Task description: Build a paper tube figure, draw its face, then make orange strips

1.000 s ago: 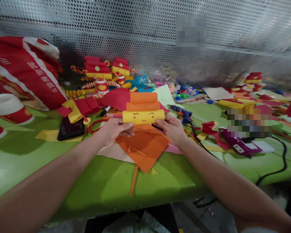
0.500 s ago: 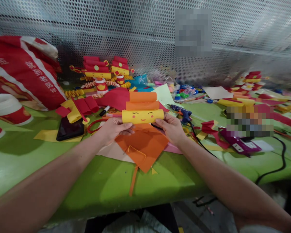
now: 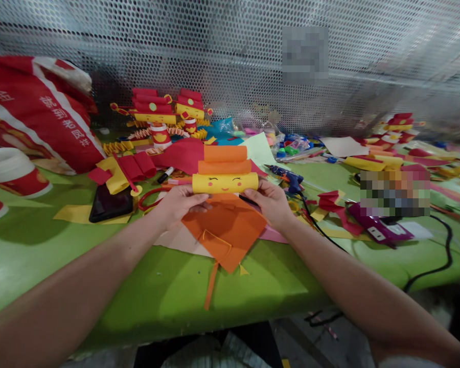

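Note:
Between my hands is a paper craft head [image 3: 225,183]: a yellow roll with a drawn smiling face, topped by two orange paper rolls [image 3: 225,159]. My left hand [image 3: 183,205] pinches the yellow roll's left end. At its right end, my right hand [image 3: 269,202] grips it with the thumb in front. The head is held upright above an orange paper sheet [image 3: 230,230] on the table. A thin orange strip [image 3: 211,287] sticks out from under that sheet. Red-handled scissors [image 3: 147,198] lie partly hidden beside my left hand.
On the green table [image 3: 168,306], a black phone [image 3: 111,204] lies left under a red and yellow paper piece. Paper cups [image 3: 19,176] and a red bag [image 3: 42,112] stand farther left. Finished paper figures [image 3: 157,115] stand behind. A blue glue gun [image 3: 285,177] with a black cord lies right.
Almost nothing differs. The paper head has shifted very slightly left in my hands' steady hold.

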Available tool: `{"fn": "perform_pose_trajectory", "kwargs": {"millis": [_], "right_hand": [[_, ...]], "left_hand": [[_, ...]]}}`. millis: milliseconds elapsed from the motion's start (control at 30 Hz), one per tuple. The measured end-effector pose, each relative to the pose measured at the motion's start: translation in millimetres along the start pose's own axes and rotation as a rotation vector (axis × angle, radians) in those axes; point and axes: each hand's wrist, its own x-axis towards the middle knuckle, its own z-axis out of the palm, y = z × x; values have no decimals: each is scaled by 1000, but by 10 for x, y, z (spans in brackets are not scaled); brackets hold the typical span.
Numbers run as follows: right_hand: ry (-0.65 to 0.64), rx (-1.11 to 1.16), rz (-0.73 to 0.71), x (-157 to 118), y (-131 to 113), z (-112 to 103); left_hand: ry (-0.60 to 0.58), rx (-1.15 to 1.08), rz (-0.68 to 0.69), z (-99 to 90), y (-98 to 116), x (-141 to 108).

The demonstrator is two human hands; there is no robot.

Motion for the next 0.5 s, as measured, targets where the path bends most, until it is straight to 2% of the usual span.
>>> {"fn": "perform_pose_trajectory", "kwargs": {"millis": [233,500], "right_hand": [[-14,-88,-8,12,14,-31],[-38,-86,-22,-1,-14,-11]], "left_hand": [[3,-8,-4,6,7,2],[19,-29,5,11,5,8]]}}
